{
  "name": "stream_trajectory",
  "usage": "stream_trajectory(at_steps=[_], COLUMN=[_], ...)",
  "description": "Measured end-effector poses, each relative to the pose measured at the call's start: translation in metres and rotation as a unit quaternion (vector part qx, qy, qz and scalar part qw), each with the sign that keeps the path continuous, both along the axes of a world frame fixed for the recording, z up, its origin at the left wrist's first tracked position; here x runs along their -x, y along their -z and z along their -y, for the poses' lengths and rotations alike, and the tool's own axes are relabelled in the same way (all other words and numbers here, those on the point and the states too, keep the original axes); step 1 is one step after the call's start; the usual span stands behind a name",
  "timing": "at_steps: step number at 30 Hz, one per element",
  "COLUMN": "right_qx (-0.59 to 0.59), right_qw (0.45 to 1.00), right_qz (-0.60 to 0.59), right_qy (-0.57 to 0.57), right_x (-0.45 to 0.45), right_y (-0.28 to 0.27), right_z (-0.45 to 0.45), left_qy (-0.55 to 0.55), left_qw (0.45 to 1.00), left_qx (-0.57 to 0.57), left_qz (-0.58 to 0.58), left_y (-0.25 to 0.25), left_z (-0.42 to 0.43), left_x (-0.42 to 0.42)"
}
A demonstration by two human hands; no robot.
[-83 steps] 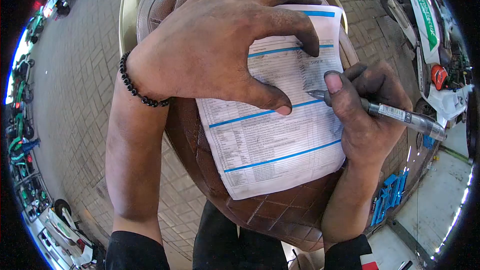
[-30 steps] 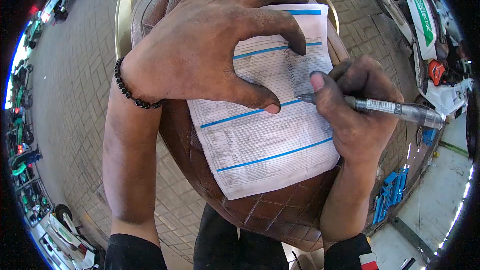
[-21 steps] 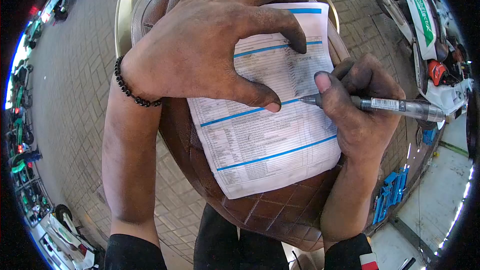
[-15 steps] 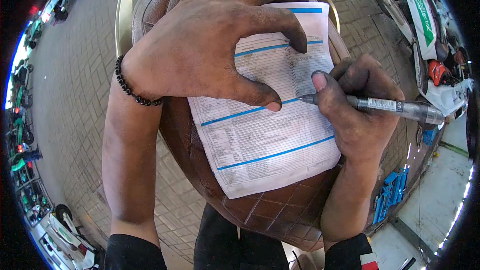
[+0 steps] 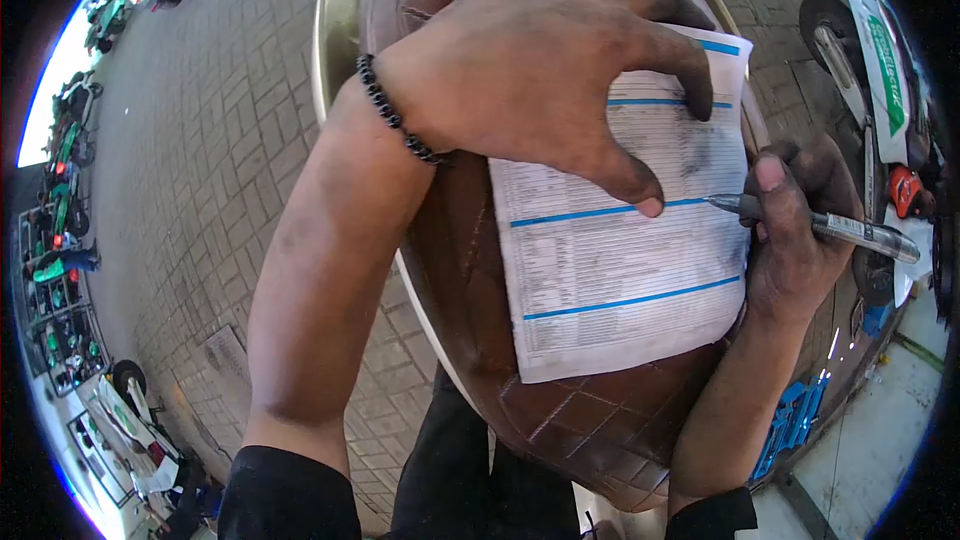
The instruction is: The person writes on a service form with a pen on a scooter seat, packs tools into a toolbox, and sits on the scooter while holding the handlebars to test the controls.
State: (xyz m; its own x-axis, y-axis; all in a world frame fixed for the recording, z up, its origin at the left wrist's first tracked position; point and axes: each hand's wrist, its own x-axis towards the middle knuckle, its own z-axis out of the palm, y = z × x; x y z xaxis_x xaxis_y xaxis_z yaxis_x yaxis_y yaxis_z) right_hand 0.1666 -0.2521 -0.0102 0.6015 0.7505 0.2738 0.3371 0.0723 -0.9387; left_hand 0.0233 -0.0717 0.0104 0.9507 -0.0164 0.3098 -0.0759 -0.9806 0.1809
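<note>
A printed form [image 5: 630, 260] with blue bands and rows of small text lies on a brown quilted seat [image 5: 590, 430]. My left hand [image 5: 560, 70] is spread over the form's upper left part, thumb and fingers apart, and covers some of the print. Between the thumb and fingers of my right hand [image 5: 800, 230] is a grey pen [image 5: 860, 235]. Its tip points left, at the right part of the form by a blue band. Whether the tip touches the paper, I cannot tell. Dark handwritten marks, blurred, show above the tip.
A pale metal rail [image 5: 325, 30] curves around the seat. White and green motorbikes stand at the right [image 5: 880, 70] and along the left edge. Blue tools [image 5: 795, 425] lie at lower right on the ground. Paving bricks [image 5: 200, 230] surround the seat.
The view has shifted, so seat, form and both hands appear further right. My left hand stays spread on the form; my right hand still holds the pen near the same blue band.
</note>
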Motion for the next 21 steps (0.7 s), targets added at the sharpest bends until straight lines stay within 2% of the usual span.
stream_trajectory(at_steps=[2, 3, 7, 8, 9, 10, 12, 13, 16, 19, 21], right_qx=[-0.008, -0.062, -0.132, -0.147, -0.138, -0.138, -0.130, -0.142, -0.133, -0.117, -0.116], right_qw=[1.000, 0.996, 0.989, 0.985, 0.989, 0.989, 0.986, 0.984, 0.984, 0.990, 0.990], right_qz=[0.005, -0.031, -0.056, -0.070, -0.018, -0.018, 0.067, 0.054, 0.061, 0.027, 0.043], right_qy=[0.030, 0.056, -0.030, -0.054, -0.048, -0.046, -0.082, -0.090, -0.101, -0.068, -0.070], right_x=[0.004, 0.003, -0.013, -0.013, -0.013, -0.013, -0.012, -0.010, -0.009, -0.001, -0.003], right_y=[0.004, 0.011, 0.016, 0.018, 0.021, 0.021, 0.020, 0.020, 0.018, 0.011, 0.012], right_z=[0.002, 0.008, 0.022, 0.023, 0.023, 0.022, 0.017, 0.016, 0.015, 0.012, 0.012], left_qy=[0.000, 0.000, 0.021, -0.011, -0.026, -0.040, -0.016, -0.007, 0.070, 0.001, 0.018], left_qw=[1.000, 1.000, 0.994, 0.998, 0.998, 0.998, 1.000, 1.000, 0.988, 1.000, 0.998], left_qx=[0.011, 0.015, 0.107, 0.067, 0.047, 0.027, 0.008, 0.001, 0.091, 0.017, 0.060], left_qz=[0.018, 0.025, 0.010, -0.010, -0.021, -0.033, 0.012, 0.026, 0.106, 0.008, -0.003], left_y=[0.000, -0.002, -0.010, -0.001, 0.001, 0.002, 0.003, 0.003, 0.003, -0.009, -0.015], left_z=[0.001, 0.002, 0.005, 0.001, 0.001, 0.001, 0.002, 0.002, 0.001, 0.003, 0.005], left_x=[0.001, 0.001, 0.004, -0.001, -0.002, -0.003, 0.000, 0.002, 0.004, 0.001, 0.003])
